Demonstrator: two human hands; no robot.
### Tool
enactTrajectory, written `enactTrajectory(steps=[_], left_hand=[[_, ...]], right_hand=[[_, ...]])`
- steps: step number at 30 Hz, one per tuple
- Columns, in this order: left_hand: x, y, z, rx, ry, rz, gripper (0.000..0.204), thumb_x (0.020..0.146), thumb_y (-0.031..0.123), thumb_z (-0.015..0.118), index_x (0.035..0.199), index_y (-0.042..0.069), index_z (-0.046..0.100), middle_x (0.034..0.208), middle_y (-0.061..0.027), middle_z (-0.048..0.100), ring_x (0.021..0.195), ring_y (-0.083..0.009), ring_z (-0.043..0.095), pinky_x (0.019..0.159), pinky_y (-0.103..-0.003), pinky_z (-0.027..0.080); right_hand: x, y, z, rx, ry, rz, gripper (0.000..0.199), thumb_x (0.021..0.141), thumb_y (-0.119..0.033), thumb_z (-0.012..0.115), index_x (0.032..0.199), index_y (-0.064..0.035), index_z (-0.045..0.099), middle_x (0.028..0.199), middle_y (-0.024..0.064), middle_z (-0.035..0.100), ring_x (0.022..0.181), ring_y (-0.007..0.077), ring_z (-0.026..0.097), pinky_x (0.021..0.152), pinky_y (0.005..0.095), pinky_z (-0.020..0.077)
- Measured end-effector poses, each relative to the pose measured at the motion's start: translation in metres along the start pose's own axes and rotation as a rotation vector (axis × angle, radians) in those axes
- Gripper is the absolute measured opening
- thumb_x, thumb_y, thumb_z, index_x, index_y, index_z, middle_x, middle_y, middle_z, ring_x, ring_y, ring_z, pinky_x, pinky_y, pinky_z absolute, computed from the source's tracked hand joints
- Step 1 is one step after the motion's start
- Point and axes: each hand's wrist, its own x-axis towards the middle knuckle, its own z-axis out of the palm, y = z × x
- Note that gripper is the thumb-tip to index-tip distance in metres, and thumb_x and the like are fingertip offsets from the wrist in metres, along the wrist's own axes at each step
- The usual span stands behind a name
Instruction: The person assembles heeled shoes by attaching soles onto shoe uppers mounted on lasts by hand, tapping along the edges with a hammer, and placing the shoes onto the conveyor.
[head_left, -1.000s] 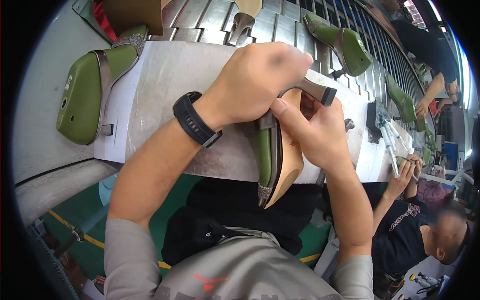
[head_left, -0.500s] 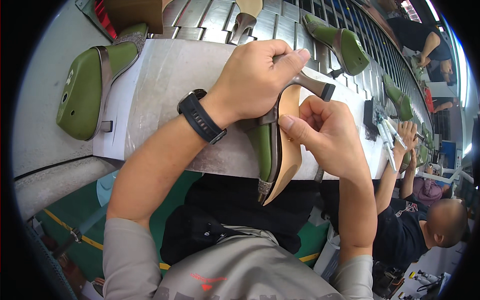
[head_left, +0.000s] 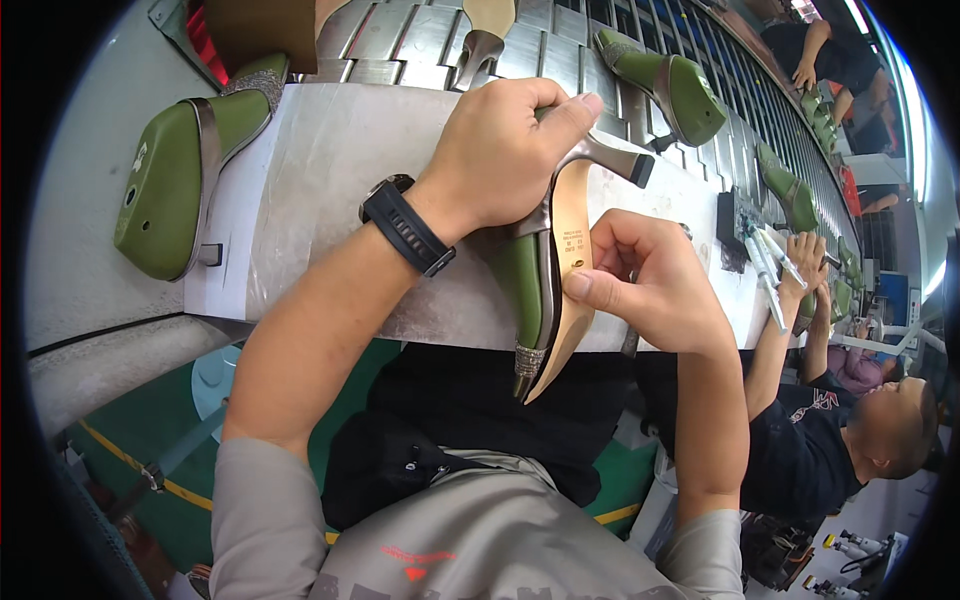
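My left hand [head_left: 505, 150] is wrapped round the heel end of a high-heeled shoe [head_left: 545, 245], with its thumb beside the brown heel. A green shoe last fills the shoe, and a sparkly band crosses it near the pointed toe. The toe points down toward me, and the tan sole [head_left: 570, 260] faces right. Small printing and a gold mark show on that sole. Against the sole rests the thumb of my right hand [head_left: 650, 275], its fingers curled in beside the thumb. Whether anything small lies between those fingers is hidden.
Another green-lasted shoe [head_left: 175, 190] stands at the left of the pale worktop [head_left: 340, 190]. Beyond it, more shoes [head_left: 670, 90] lie on the metal slat conveyor [head_left: 410, 50]. Syringe-like tubes [head_left: 765, 265] sit in a dark holder at right, near a co-worker's hand [head_left: 805, 262].
My right hand has slid slightly down the sole toward the toe, uncovering the printing and gold mark. The shoe and my left hand have shifted a little to the left.
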Motion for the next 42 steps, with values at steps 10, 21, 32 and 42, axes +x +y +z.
enactTrajectory(steps=[10, 21, 32, 42], left_hand=[[0.001, 0.001, -0.006, -0.003, -0.063, -0.043, 0.039, 0.105, 0.036, 0.069, 0.092, 0.0, 0.073, 0.071, 0.0011, 0.061, 0.067, -0.0071, 0.053, 0.06, -0.027, 0.043], [-0.108, 0.029, -0.06, 0.26, 0.015, 0.144, 0.068, 0.069, 0.022, 0.099, 0.122, 0.001, 0.063, 0.111, -0.0101, 0.065, 0.098, -0.0207, 0.065, 0.088, -0.034, 0.055], [-0.144, 0.043, -0.043, 0.436, -0.155, 0.227, 0.074, 0.077, 0.047, 0.095, 0.13, 0.001, 0.07, 0.133, -0.0223, 0.07, 0.121, -0.0403, 0.069, 0.102, -0.046, 0.056], [-0.148, 0.029, -0.017, 0.565, -0.175, 0.335, 0.076, 0.085, 0.048, 0.09, 0.138, 0.002, 0.061, 0.142, -0.0272, 0.064, 0.127, -0.0444, 0.066, 0.108, -0.052, 0.053]], right_hand=[[0.026, -0.006, 0.016, -0.113, 0.272, 0.043, 0.047, 0.076, -0.037, 0.091, 0.073, 0.0, 0.062, 0.066, 0.0008, 0.06, 0.061, 0.0079, 0.053, 0.055, 0.0279, 0.0467], [-0.015, 0.038, -0.006, -0.372, 0.315, -0.383, 0.065, 0.078, -0.043, 0.092, 0.12, 0.0017, 0.072, 0.117, 0.0205, 0.074, 0.113, 0.0387, 0.069, 0.098, 0.0461, 0.0543], [-0.019, 0.046, -0.007, -0.527, 0.216, -0.602, 0.081, 0.07, -0.052, 0.091, 0.133, -0.0044, 0.07, 0.132, 0.0148, 0.069, 0.123, 0.0349, 0.065, 0.115, 0.0569, 0.0396], [-0.02, 0.028, -0.014, -0.549, 0.21, -0.4, 0.057, 0.07, -0.022, 0.091, 0.12, -0.0052, 0.07, 0.117, 0.0117, 0.069, 0.114, 0.0352, 0.063, 0.111, 0.0499, 0.0409]])
